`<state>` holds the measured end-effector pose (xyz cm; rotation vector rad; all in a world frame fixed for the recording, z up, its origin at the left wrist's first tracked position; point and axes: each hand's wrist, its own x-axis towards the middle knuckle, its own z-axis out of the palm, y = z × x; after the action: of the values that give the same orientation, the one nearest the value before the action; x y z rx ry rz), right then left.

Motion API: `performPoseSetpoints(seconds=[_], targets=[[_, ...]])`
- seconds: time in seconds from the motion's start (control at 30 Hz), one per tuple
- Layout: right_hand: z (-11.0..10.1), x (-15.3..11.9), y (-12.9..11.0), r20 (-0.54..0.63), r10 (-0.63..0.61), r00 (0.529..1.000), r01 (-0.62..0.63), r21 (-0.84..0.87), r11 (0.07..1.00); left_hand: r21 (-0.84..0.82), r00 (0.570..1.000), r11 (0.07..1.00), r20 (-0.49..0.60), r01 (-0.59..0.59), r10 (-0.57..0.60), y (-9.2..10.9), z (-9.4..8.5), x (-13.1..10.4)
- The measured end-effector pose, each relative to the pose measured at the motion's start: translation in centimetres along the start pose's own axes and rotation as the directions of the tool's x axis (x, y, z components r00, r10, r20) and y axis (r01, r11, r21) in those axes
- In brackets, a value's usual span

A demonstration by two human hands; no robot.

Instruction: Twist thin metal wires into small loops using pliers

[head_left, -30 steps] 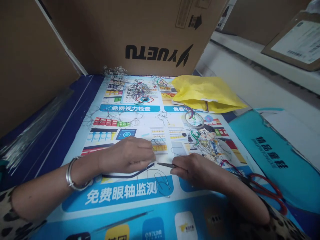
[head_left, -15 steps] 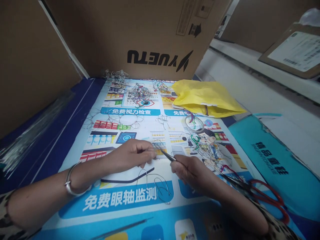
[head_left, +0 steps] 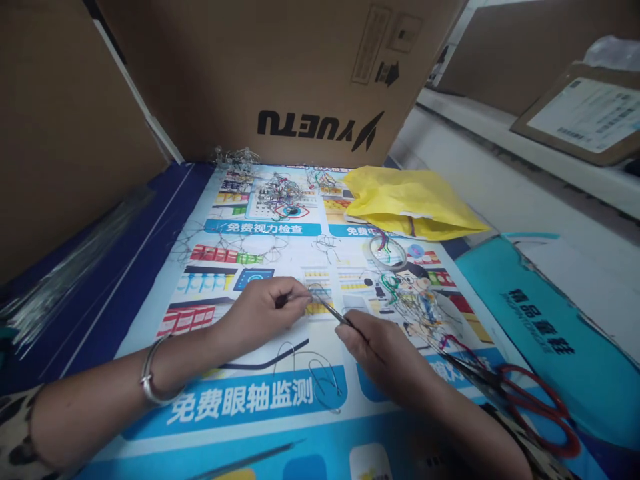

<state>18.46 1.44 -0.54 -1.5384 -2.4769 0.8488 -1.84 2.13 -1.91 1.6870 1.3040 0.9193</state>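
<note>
My left hand [head_left: 273, 303] is closed in a pinch at the middle of the printed sheet [head_left: 280, 250], on a thin looped wire [head_left: 316, 288]. My right hand [head_left: 367, 340] grips slim metal tweezers [head_left: 330, 308], and their tip points at that wire beside my left fingertips. Whether the tips are closed on the wire is too small to tell. Below the hands, bent loops of thin wire [head_left: 325, 373] lie on the sheet. Scissors with red handles [head_left: 543, 407] rest near my right forearm.
A cardboard box [head_left: 300, 80] stands at the back. Ahead lie tangled wire pieces [head_left: 283, 190] and a yellow pouch [head_left: 415, 203]. A roll of clear tape [head_left: 387, 250] sits right of centre. Straight wires [head_left: 65, 287] are bundled at left, a teal bag [head_left: 530, 327] at right.
The view has tilted slightly, so the scene sits a little lower. My left thumb and index finger have shifted slightly, showing a gap between them; the tweezers stay by the wire.
</note>
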Motion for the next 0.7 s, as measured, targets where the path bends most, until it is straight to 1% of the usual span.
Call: performPoseSetpoints(seconds=[0.07,0.13,0.23,0.33,0.4,0.57,0.7], targets=[[0.3,0.0,-0.1,-0.04,0.011,0.999,-0.012,-0.038,0.999,0.037,0.996,0.999,-0.09,-0.025,0.028,0.1,0.4,-0.1],[0.7,0.0,-0.1,-0.082,0.008,0.997,-0.014,-0.08,0.997,0.091,0.986,0.994,-0.147,-0.068,0.081,0.1,0.8,-0.3],[1.3,0.2,0.0,-0.124,-0.015,0.992,-0.001,-0.127,0.992,0.182,0.965,0.974,-0.195,-0.138,0.173,-0.2,1.3,-0.4],[1.6,0.4,0.2,-0.159,-0.03,0.987,0.004,-0.161,0.987,0.229,0.947,0.957,-0.226,-0.176,0.228,-0.5,1.6,-0.4],[1.9,0.5,0.2,-0.176,-0.043,0.983,0.011,-0.178,0.984,0.234,0.944,0.956,-0.234,-0.176,0.231,-0.6,1.6,-0.4],[2.4,0.8,0.2,-0.21,-0.069,0.975,0.022,-0.218,0.976,0.205,0.96,0.972,-0.231,-0.112,0.159,-0.6,1.6,-0.4],[2.6,1.0,0.3,-0.219,-0.065,0.974,0.013,-0.233,0.973,0.19,0.964,0.976,-0.222,-0.104,0.146,-0.6,1.6,-0.4]])
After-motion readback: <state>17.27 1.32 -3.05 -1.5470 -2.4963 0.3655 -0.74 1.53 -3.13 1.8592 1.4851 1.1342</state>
